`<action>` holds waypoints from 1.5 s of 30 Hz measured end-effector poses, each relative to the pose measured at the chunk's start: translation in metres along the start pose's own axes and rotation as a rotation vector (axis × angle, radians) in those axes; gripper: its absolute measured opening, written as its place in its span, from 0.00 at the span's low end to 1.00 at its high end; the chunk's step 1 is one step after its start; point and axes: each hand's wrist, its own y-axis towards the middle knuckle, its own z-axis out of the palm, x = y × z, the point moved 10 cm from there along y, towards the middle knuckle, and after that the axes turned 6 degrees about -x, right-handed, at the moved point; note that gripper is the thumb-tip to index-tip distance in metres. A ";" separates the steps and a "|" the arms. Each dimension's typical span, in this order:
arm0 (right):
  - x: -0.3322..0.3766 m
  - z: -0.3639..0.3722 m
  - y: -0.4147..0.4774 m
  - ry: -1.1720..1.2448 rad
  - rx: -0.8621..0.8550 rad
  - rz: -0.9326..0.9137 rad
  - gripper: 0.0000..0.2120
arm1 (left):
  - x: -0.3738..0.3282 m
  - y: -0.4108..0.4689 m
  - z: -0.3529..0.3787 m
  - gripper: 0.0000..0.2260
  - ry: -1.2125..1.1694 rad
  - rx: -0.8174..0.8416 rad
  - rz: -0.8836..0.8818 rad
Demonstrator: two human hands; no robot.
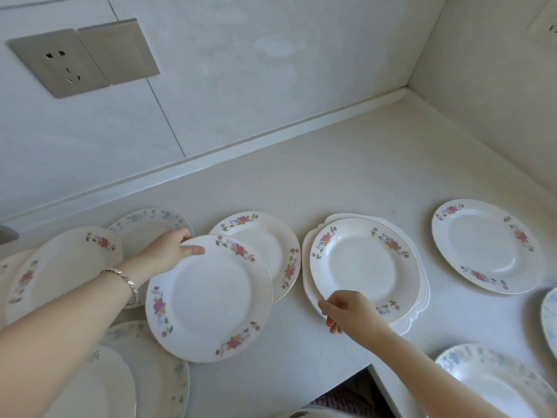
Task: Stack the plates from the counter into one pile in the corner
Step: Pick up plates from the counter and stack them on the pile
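white glazed, pink-flowered: held plate (209,297) pinched at its ten o'clock rim by left hand (171,251), thumb on top, fingers (197,251) closed over the edge; tilted, overlapping a second floral plate (271,245) lying just behind at one o'clock. round, so no long axis; face up. right hand (351,309) nearer the stacked pair (361,263), fingers curled, nipping its six o'clock rim. farther at two o'clock, lone plate (485,245) flat on counter (346,164). corner (407,89) well off at one o'clock, bare; probably right hand's reach.
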 end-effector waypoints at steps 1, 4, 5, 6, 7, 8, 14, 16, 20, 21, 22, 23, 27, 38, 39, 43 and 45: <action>0.004 0.002 -0.001 0.021 0.013 -0.003 0.12 | -0.007 -0.002 -0.003 0.15 -0.002 0.013 0.046; 0.014 0.001 -0.005 0.070 0.009 -0.019 0.13 | -0.024 -0.008 -0.016 0.16 -0.028 -0.016 0.125; 0.016 -0.002 -0.006 0.061 -0.015 -0.032 0.13 | -0.030 -0.011 -0.021 0.15 -0.078 -0.038 0.125; 0.018 -0.006 -0.007 0.044 -0.047 -0.049 0.12 | -0.034 -0.014 -0.026 0.14 -0.149 -0.065 0.105; 0.019 -0.011 -0.009 0.031 -0.072 -0.062 0.10 | -0.038 -0.017 -0.029 0.13 -0.234 -0.090 0.072; 0.021 -0.015 -0.012 0.040 -0.080 -0.071 0.09 | -0.044 -0.021 -0.030 0.12 -0.317 -0.115 0.033; 0.017 -0.060 -0.030 0.387 -0.218 -0.029 0.11 | -0.105 -0.052 0.002 0.15 -0.652 -0.285 -0.085; -0.002 -0.087 -0.027 0.348 -0.362 -0.003 0.10 | -0.127 -0.057 0.025 0.13 -0.674 -0.289 -0.082; -0.051 -0.116 -0.014 0.252 -0.473 0.081 0.16 | -0.166 -0.056 0.081 0.14 -0.478 -0.123 -0.022; -0.061 -0.120 -0.012 0.212 -0.487 0.095 0.16 | -0.172 -0.054 0.094 0.14 -0.393 -0.071 -0.012; -0.070 -0.124 -0.009 0.177 -0.500 0.111 0.15 | -0.177 -0.053 0.105 0.12 -0.311 -0.029 -0.001; -0.078 -0.127 -0.006 0.150 -0.507 0.121 0.15 | -0.181 -0.052 0.114 0.09 -0.231 0.002 0.009; -0.097 -0.126 0.010 0.035 -0.468 0.194 0.16 | -0.190 -0.045 0.138 0.17 -0.018 0.062 -0.003; -0.108 -0.128 0.029 -0.344 -0.458 0.256 0.20 | -0.202 -0.040 0.167 0.29 0.099 0.115 -0.133; -0.107 -0.128 0.028 -0.357 -0.466 0.246 0.21 | -0.202 -0.041 0.166 0.29 0.108 0.108 -0.124; -0.108 -0.130 0.025 -0.344 -0.536 0.232 0.22 | -0.194 -0.046 0.173 0.29 0.041 0.143 -0.093; -0.108 -0.132 0.025 -0.309 -0.568 0.242 0.22 | -0.189 -0.048 0.177 0.30 0.002 0.213 -0.097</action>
